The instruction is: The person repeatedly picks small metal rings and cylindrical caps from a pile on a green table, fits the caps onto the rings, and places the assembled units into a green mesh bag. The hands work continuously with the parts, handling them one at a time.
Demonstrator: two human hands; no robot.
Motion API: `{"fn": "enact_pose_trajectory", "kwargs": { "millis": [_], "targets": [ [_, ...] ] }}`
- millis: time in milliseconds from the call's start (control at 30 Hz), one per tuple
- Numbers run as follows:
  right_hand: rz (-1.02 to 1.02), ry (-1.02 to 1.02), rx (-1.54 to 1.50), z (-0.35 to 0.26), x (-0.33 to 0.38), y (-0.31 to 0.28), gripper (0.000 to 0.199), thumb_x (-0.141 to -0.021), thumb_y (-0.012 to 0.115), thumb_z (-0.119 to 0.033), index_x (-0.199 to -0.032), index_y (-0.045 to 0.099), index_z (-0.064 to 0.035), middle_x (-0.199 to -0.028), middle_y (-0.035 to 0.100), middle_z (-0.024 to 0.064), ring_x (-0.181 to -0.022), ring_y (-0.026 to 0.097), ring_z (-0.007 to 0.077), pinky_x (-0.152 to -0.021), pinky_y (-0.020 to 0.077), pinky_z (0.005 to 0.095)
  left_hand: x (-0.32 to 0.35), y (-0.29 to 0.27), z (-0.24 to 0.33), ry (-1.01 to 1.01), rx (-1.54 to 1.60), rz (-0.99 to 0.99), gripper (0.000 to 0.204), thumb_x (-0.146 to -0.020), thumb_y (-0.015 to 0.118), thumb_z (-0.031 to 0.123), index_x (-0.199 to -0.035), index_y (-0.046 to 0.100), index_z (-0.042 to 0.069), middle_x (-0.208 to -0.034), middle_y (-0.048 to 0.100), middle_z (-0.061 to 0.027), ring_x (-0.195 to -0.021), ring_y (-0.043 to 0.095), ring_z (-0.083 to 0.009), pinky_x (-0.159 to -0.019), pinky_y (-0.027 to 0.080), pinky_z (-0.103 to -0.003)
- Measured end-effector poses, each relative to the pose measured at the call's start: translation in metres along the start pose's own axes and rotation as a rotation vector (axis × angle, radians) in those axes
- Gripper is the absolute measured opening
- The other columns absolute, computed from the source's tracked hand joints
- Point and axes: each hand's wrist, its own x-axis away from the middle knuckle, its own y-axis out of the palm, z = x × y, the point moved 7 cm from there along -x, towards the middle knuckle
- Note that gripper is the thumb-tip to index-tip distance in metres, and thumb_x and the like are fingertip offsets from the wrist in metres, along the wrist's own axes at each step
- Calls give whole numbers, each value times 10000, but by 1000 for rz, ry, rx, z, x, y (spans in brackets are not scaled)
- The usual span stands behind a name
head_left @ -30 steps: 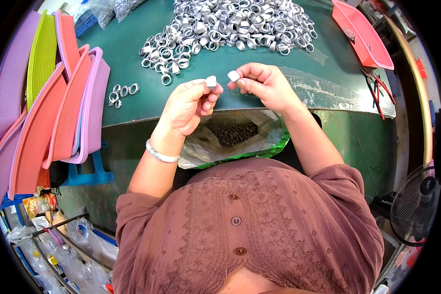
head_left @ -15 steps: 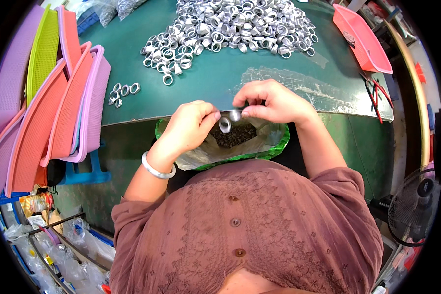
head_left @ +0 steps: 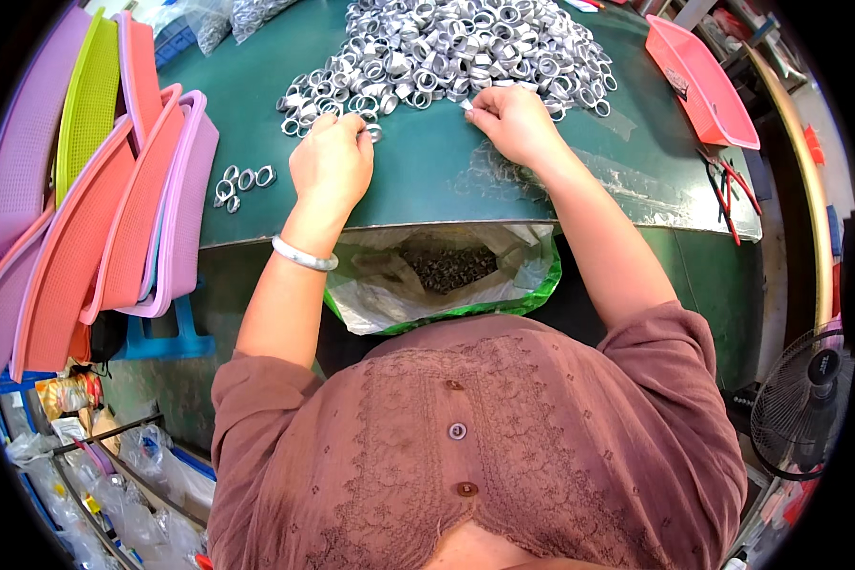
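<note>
A big heap of silver metal rings [head_left: 465, 47] is piled on the green table [head_left: 256, 119] in front of me. Along the heap's near left edge, my left hand [head_left: 332, 163] is closed, its thumb and fingers on a metal ring [head_left: 374, 133]. My right hand [head_left: 513, 123] reaches to the front of the pile in a pinch, with a small silvery piece, apparently a ring, at its fingertips. Several rings [head_left: 247, 179] lie apart at the left. Below the table edge an open green-rimmed sack [head_left: 532, 290] holds small dark pieces [head_left: 446, 269].
Stacked plastic baskets [head_left: 152, 209] in purple, pink and green stand at the left. A pink tray [head_left: 703, 85] and red-handled pliers [head_left: 729, 195] rest on the table's right side. A black fan [head_left: 807, 399] is at the lower right. Clear tape [head_left: 589, 176] covers part of the tabletop.
Both hands have moved from above the sack forward to the ring heap, the left one to its left edge. The two rings seen over the sack are gone from there.
</note>
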Motion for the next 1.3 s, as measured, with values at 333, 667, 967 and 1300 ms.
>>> {"fn": "enact_pose_trajectory", "kwargs": {
  "millis": [333, 667, 967, 1300],
  "targets": [
    [-235, 40, -1043, -22, 47, 10, 158, -847, 646, -111, -953, 635, 6, -825, 658, 36, -724, 598, 82, -655, 484, 228, 35, 26, 27, -504, 1440, -588, 157, -859, 511, 125, -833, 631, 26, -610, 529, 8, -494, 424, -53, -462, 336, -190],
    [-304, -16, -1103, -34, 64, 12, 143, -843, 638, -57, -966, 627, 16, -885, 662, 54, -775, 610, 89, -707, 498, 237, 60, 38, 38, -663, 1711, -794, 177, -852, 491, 172, -841, 586, 23, -610, 515, -3, -474, 385, -80, -452, 303, -211],
    [-376, -77, -1090, -41, 70, 17, 135, -828, 622, 22, -962, 632, 13, -988, 651, 80, -874, 612, 104, -796, 491, 246, 76, 30, 21, -605, 1538, -727, 156, -839, 525, 139, -824, 608, 7, -584, 526, -8, -453, 416, -79, -432, 317, -197],
    [-409, -478, -427, -70, 64, 13, 326, -720, 519, 76, -1017, 602, -31, -1092, 615, 108, -1025, 566, 199, -833, 460, 329, 99, 13, 18, 62, 554, -557, 148, -778, 589, 69, -851, 649, -44, -665, 626, -101, -605, 576, -126, -590, 472, -297]
  ]
}}
